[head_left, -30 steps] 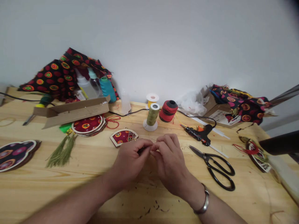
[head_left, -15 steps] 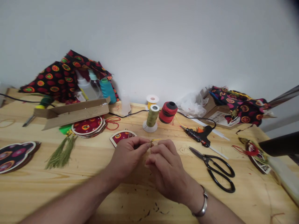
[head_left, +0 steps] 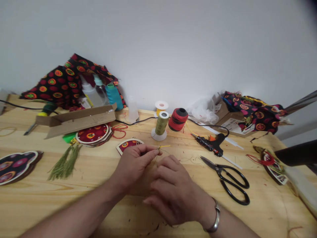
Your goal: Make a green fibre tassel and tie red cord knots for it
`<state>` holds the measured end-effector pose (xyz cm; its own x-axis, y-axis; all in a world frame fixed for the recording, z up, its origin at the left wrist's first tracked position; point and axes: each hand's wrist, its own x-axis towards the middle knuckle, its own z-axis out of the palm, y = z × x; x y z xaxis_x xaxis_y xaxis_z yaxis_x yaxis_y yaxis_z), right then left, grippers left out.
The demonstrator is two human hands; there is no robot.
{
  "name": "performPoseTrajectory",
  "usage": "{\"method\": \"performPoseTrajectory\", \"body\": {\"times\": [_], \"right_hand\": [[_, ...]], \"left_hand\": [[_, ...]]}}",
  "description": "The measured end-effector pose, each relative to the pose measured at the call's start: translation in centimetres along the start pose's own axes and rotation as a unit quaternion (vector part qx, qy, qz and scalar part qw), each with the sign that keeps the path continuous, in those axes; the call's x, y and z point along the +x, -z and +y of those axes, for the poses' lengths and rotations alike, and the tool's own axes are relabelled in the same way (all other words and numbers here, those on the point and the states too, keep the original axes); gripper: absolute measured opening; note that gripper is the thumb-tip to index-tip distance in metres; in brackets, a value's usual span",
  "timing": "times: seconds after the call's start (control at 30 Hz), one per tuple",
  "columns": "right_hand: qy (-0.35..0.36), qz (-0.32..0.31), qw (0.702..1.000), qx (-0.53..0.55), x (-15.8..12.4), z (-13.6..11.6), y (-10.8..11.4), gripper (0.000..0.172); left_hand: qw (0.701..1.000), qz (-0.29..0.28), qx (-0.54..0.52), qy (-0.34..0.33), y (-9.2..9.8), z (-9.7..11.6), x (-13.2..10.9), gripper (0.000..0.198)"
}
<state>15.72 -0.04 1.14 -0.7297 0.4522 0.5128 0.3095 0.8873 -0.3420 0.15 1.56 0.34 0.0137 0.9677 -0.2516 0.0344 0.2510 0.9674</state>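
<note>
Over the wooden table (head_left: 260, 205), the left hand (head_left: 135, 168) pinches a yellow thread (head_left: 163, 146) between thumb and forefinger, a firm hold that keeps its end clear; the right hand (head_left: 173, 191) lies loosely open just below, holding nothing visible.

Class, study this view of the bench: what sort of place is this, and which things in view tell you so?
Most likely a small handicraft workshop: a hot glue gun, black-handled scissors and spools of thread lie on a wooden workbench, near round fabric-covered pieces.
</note>
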Motion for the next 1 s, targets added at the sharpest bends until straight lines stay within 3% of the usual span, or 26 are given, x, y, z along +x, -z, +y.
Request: {"method": "performPoseTrajectory", "body": {"times": [0.1,0.2,0.33,0.43,0.53,0.67,1.0], "right_hand": [[-0.049,0.085,0.995,0.029,-0.2,0.2,-0.1,0.017],[-0.188,0.163,0.968,0.02,-0.4,0.6,-0.5,0.011],[-0.38,0.135,0.904,0.142,-0.1,1.1,-1.1,0.014],[-0.459,0.109,0.832,0.294,0.4,1.2,-1.4,0.015],[-0.474,0.099,0.785,0.385,0.7,1.3,-1.5,0.015],[-0.478,0.109,0.75,0.444,0.8,1.3,-1.8,0.015],[-0.47,0.092,0.756,0.447,0.7,0.9,-1.8,0.019]], "left_hand": [[1.0,0.012,0.022,-0.004,0.0,0.3,-0.1,0.012],[1.0,0.022,0.011,-0.005,-0.2,0.4,-0.2,0.012],[0.999,0.039,0.01,-0.016,-0.3,0.3,-0.3,0.013],[0.999,0.038,0.012,-0.026,-0.3,0.2,-0.3,0.014],[0.999,0.037,0.004,-0.03,-0.3,0.3,-0.3,0.013],[0.999,0.029,-0.005,-0.024,-0.4,0.4,-0.4,0.011],[1.0,0.006,-0.029,-0.009,-0.5,0.5,-0.5,0.016]]}}
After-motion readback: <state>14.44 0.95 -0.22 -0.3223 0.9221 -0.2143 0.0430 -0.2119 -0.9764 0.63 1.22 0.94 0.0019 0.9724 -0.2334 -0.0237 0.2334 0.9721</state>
